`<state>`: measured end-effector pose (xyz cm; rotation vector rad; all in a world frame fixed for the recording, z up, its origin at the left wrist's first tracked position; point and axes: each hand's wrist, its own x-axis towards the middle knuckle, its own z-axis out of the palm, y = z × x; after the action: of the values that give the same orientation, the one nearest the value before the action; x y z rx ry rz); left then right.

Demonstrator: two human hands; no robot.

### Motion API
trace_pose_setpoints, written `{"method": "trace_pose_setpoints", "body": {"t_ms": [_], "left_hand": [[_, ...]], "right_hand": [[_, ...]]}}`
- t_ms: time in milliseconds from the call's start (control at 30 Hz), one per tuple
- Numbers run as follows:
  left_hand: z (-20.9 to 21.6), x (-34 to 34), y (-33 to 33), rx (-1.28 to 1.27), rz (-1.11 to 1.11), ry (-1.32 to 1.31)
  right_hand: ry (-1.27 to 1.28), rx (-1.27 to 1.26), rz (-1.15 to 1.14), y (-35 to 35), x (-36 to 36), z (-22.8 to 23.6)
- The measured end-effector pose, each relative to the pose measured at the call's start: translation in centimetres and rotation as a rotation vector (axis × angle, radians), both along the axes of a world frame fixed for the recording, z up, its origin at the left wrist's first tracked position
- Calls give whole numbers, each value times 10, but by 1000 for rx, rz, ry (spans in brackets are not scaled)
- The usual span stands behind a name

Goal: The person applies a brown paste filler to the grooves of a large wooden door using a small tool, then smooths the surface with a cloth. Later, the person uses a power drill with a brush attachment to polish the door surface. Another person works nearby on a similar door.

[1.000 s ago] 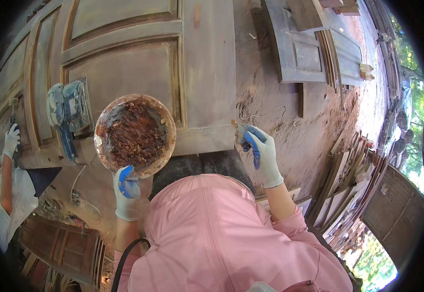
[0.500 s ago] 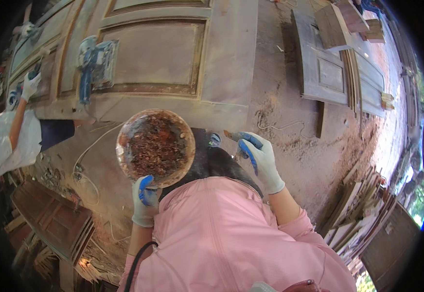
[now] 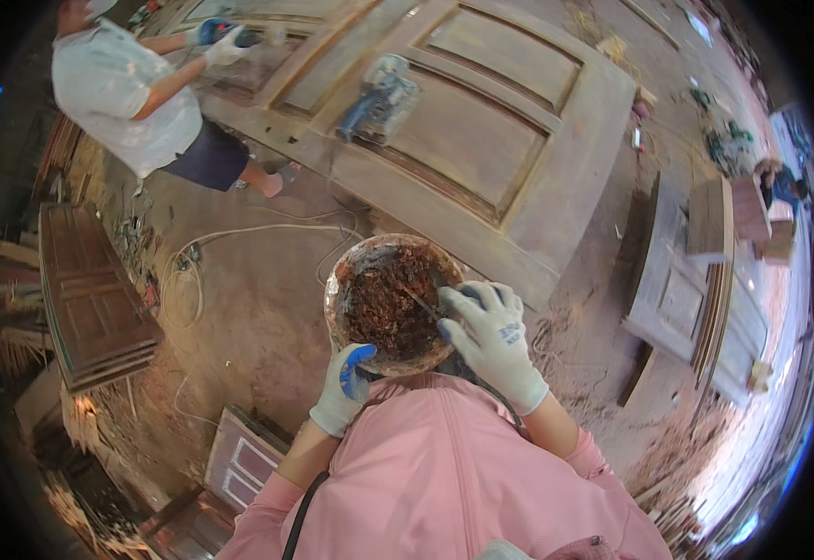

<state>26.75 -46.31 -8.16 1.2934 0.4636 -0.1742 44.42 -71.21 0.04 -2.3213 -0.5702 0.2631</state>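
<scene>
Bowl of brown filler paste sits chest-high, left hand clamped on its near rim; right hand, a second ago off beside it, now pinches a thin scraper into the paste. Paneled door lies beyond.

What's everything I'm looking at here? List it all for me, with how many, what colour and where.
bowl: one, metal, full of reddish-brown paste, centre.
scraper: one, thin blade, in the paste.
door: one, large, brown wood, lying flat at top.
sander: one, blue-grey, on the door.
cable: one, white, on the dirt floor.
small door panels: several, brown, right.
dark panel: one, left.
co-worker: one, pale shirt, top left.
left hand: white-blue glove, holds the bowl's rim.
right hand: white glove, grips the scraper.
</scene>
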Motion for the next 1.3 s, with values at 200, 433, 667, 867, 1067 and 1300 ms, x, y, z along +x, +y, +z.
{"method": "trace_pose_setpoints", "body": {"t_ms": [200, 433, 667, 867, 1067, 1300], "left_hand": [[-16, -5, -12, 423, 100, -103], [-49, 11, -15, -270, 570, 206], [-77, 3, 21, -345, 741, 275], [-60, 32, 16, -174, 612, 119], [-60, 25, 28, -11, 391, -2], [-40, 46, 27, -178, 304, 45]], "right_hand": [[153, 169, -71, -52, 29, -79], [297, 164, -54, -71, 108, -160], [655, 850, -513, -37, 190, -242], [705, 1153, -760, -76, 272, -288], [685, 898, -843, -172, 237, -300], [592, 840, -823, -215, 82, -241]]}}
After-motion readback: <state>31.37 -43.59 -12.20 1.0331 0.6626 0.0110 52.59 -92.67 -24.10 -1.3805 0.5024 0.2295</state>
